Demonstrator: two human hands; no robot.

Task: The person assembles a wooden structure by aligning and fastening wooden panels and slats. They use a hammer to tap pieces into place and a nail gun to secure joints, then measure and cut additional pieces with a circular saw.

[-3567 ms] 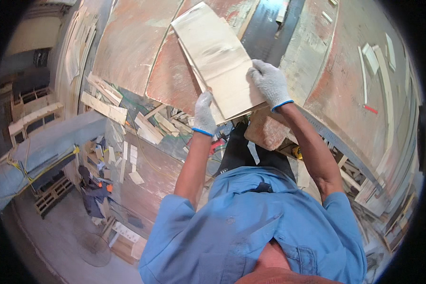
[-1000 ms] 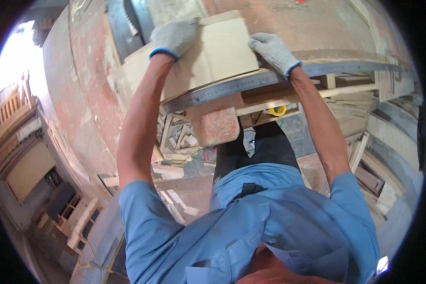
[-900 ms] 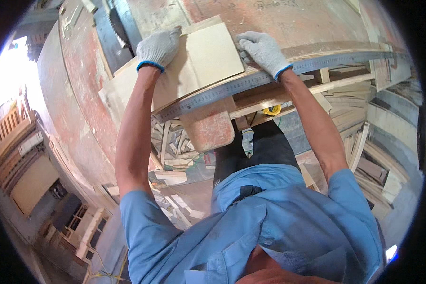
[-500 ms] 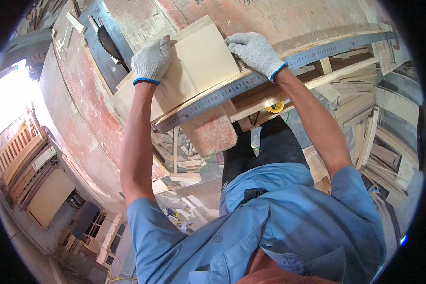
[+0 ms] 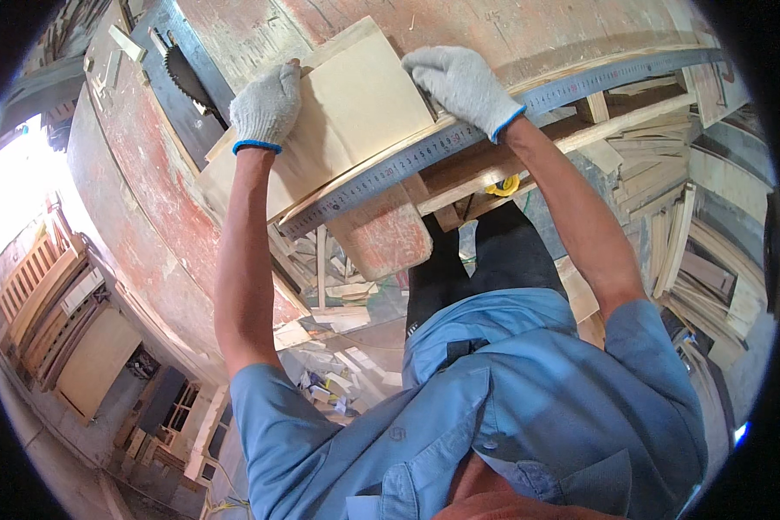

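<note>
A pale plywood board [image 5: 347,121] lies flat on a reddish saw table [image 5: 139,199]. My left hand [image 5: 266,108], in a grey knit glove with a blue cuff, presses on the board's left edge. My right hand [image 5: 459,82], gloved the same way, grips the board's right near corner. A circular saw blade [image 5: 185,76] sticks up from a dark slot just left of the board, close to my left hand. A metal ruler strip [image 5: 459,139] runs along the table's near edge under my right wrist.
Wood offcuts [image 5: 338,381] litter the floor below the table. Stacked boards [image 5: 693,251] lean at the right. Slatted wooden frames [image 5: 43,295] and a panel stand at the far left. A yellow object [image 5: 503,185] hangs under the table edge.
The board was held up in the air before; it now lies on the saw table. Over the last second both hands slid it along toward the blade, and my view tilted right.
</note>
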